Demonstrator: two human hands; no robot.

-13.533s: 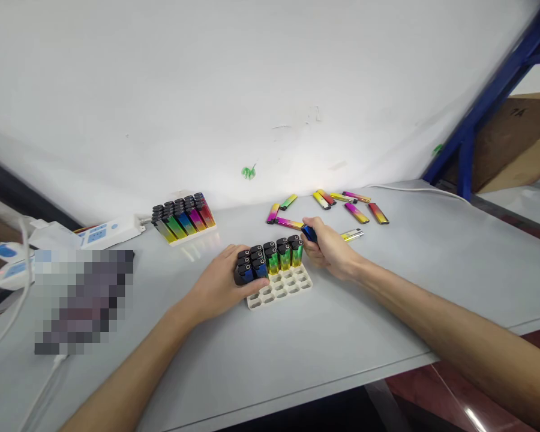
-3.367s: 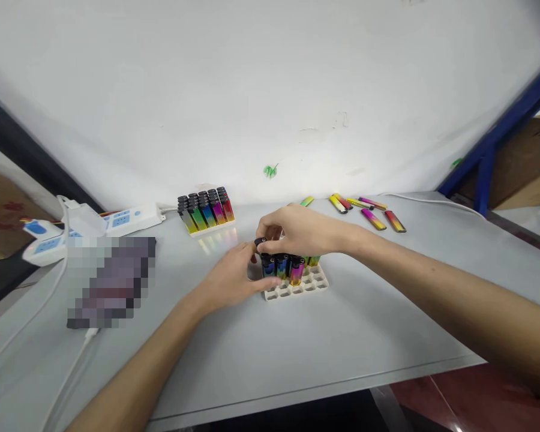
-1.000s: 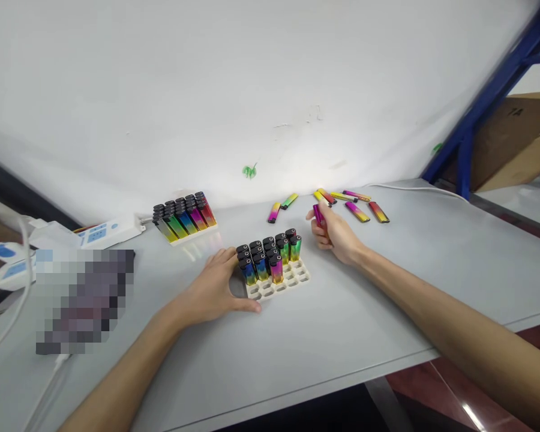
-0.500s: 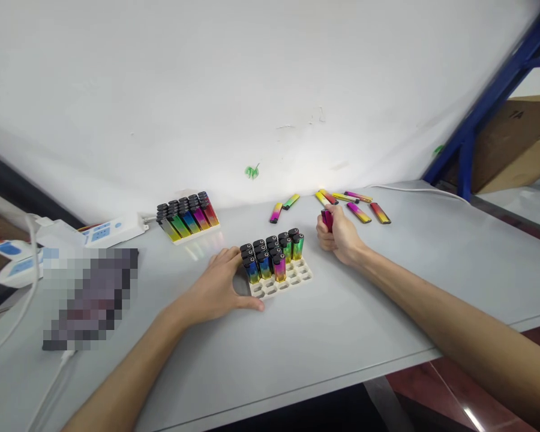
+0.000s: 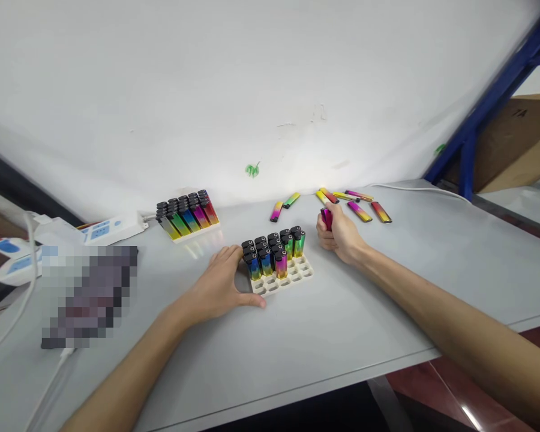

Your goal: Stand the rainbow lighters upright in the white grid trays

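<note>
A cream rack [image 5: 297, 275] with slots stands mid-table, its back and left slots filled with upright lighters [image 5: 281, 264] in blue, magenta and green with black tops. My left hand [image 5: 222, 279] lies around the rack's left end, thumb stretched along the front corner and fingers apart beside the back lighters. Whether it presses on the rack I cannot tell. Right of the rack, my right hand [image 5: 339, 235] is closed round a magenta lighter [image 5: 326, 219], with the thumb near its top. Most of that lighter is hidden in the fist.
Several loose lighters [image 5: 359, 211] lie at the back right, and two more [image 5: 276, 211] behind the rack. A second rack [image 5: 198, 233] full of lighters stands back left. Power strips [image 5: 103, 231], a pixelated dark object [image 5: 92, 297] and a white cable [image 5: 32, 264] occupy the left side.
The view has shifted very slightly. Both hands stay in place, the right one still closed round the magenta lighter.
</note>
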